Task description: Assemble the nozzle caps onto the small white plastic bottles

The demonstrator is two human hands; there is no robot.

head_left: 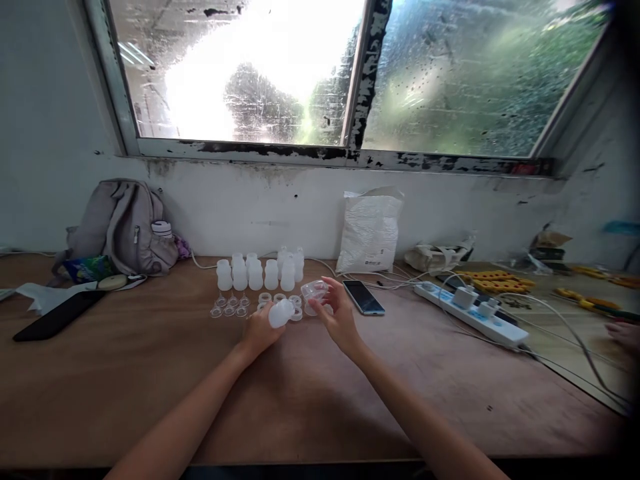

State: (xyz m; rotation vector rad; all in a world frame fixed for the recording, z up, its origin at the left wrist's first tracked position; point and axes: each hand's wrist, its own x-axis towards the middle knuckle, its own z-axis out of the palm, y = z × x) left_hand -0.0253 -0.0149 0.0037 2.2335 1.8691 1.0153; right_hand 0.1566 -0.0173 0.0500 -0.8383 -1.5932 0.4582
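My left hand [259,332] is wrapped round a translucent white baby bottle [281,313], tilted with one end toward me. In my right hand [341,321] is a clear plastic cap [314,291], pinched between thumb and fingers just right of the bottle. Behind my hands stand several frosted bottles [255,275] in loose rows. Clear bottle nipples [230,305] lie in two rows to the left. Several white screw rings [296,312] sit partly hidden behind my left hand and the bottle.
A phone [364,297] lies right of my right hand. Beyond it are a power strip [470,315] with cables and yellow parts [495,281]. A white bag [370,230] leans on the wall. A backpack [125,227] and black case [60,316] are left. Another person's hand [624,333] shows far right.
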